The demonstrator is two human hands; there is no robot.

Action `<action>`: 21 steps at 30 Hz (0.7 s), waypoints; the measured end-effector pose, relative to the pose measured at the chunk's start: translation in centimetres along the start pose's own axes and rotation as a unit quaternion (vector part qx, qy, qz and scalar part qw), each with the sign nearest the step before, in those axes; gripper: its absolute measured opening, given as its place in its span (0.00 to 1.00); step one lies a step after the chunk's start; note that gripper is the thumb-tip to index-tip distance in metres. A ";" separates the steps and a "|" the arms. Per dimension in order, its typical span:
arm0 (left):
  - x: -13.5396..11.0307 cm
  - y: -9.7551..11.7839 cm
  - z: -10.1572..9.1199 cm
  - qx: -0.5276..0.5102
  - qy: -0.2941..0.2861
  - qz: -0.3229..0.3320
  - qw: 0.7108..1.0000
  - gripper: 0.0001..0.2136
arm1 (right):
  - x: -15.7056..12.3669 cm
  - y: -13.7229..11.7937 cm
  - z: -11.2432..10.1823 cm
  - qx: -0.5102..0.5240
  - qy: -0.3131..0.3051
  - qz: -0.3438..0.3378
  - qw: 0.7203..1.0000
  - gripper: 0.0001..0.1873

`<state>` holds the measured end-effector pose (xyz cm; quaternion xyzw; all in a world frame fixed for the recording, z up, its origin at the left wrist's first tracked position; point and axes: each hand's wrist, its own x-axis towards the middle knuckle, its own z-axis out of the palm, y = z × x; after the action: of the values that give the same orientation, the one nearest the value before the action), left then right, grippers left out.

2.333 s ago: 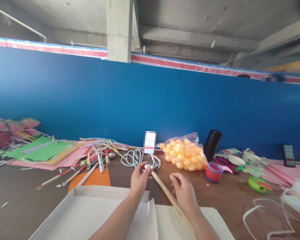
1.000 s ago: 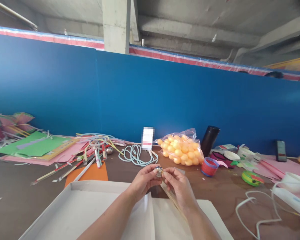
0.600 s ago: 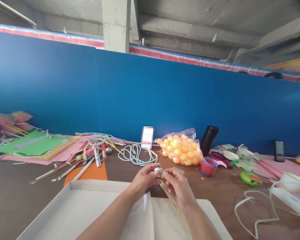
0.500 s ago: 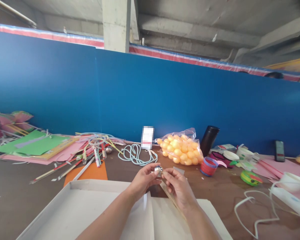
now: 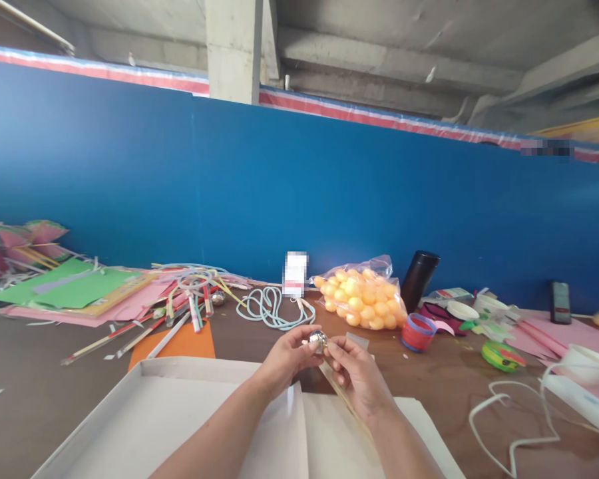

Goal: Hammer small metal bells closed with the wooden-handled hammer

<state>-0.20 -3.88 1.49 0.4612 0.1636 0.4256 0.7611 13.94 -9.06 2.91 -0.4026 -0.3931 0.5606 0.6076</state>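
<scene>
My left hand (image 5: pixel 284 359) pinches a small shiny silver bell (image 5: pixel 318 340) between thumb and fingers. My right hand (image 5: pixel 357 372) meets it from the right, its fingertips pinched against the same bell. Thin wooden sticks (image 5: pixel 340 395) run from under the bell back beneath my right hand and wrist. Both hands hover over the far edge of a shallow white cardboard box (image 5: pixel 150 412) on the brown table (image 5: pixel 30 392).
A bag of orange balls (image 5: pixel 362 301), a black cylinder (image 5: pixel 418 279), a red tape roll (image 5: pixel 416 332) and a light-blue cord coil (image 5: pixel 269 309) lie beyond my hands. Coloured paper and sticks (image 5: pixel 94 296) spread at left. White cord (image 5: pixel 509 426) loops at right. A blue wall stands behind.
My right hand has come in from the sticks to meet my left hand at the bell, and both hands have drawn nearer. Over the last half second they hardly move.
</scene>
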 end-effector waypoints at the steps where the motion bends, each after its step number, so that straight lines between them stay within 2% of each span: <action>1: 0.0 0.0 0.0 0.001 0.001 0.001 1.000 0.18 | 0.0 0.0 0.0 0.004 -0.001 0.002 1.000 0.07; 21: -0.2 0.3 0.2 -0.005 -0.002 -0.001 1.000 0.18 | -0.2 -0.3 0.0 0.025 -0.013 0.013 1.000 0.08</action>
<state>-0.30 -4.10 1.78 0.4580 0.1602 0.4251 0.7641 14.04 -9.31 3.13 -0.3846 -0.3814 0.5834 0.6052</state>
